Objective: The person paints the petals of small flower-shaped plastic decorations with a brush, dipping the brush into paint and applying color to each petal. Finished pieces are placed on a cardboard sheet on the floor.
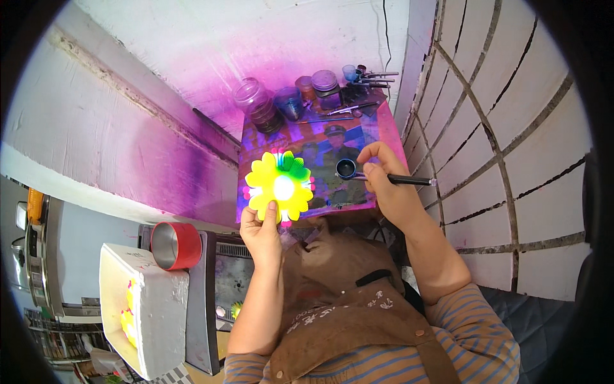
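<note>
My left hand pinches the lower edge of a yellow flower-shaped piece, thumb on top. Pink tips show between its petals. A patch of its upper right petals is green, and its centre is glaring bright. To the right, my right hand is closed around an airbrush, its black handle pointing right. The airbrush's small round cup has a dark inside and sits left of my fingers. The airbrush's nozzle is too small to make out. Both hands are above the front part of a paint-stained table.
Along the table's back stand a clear jar, a blue cup and a lidded jar. More airbrushes lie at the back right. Walls enclose the table. At lower left are a red can and a white foam box holding yellow pieces.
</note>
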Tool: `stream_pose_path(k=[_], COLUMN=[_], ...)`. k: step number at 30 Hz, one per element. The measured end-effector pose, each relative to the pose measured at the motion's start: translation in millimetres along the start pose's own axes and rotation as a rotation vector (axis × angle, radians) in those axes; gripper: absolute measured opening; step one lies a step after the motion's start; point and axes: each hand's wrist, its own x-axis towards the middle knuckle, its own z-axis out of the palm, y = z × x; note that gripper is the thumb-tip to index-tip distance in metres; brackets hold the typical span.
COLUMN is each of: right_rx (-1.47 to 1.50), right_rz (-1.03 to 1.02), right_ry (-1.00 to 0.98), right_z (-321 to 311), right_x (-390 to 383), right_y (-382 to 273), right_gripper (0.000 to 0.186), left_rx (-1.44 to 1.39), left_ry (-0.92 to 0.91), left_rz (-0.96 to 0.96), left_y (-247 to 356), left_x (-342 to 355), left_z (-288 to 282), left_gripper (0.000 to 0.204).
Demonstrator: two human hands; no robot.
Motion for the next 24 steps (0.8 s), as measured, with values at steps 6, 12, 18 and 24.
stream_pose_path(k=[6,12,18,24], right_rx=[0.056,0.063,-0.01,-0.087], right_rz=[0.044,0.021,0.077,0.099], right_ry=[-0.023,-0.008,-0.024,-0.042], right_z=[1,-5,-10,-3], right_x=[2,5,2,-2], right_y=[0,2,10,8], right_gripper=[0.013,0.019,0.024,0.023], left_rx=[-0.013,-0.191,0.104,0.128], left_ry=[0.068,0.086,-0.053,-0.184], left_rz=[-0.122,-0.463,-0.786,-0.698], left_y=[-14,-37,-50,-23], left_x=[4,14,48,33], left_z=[-10,-7,-38,-27], left_gripper=[0.022,0.041,0.026,0.016])
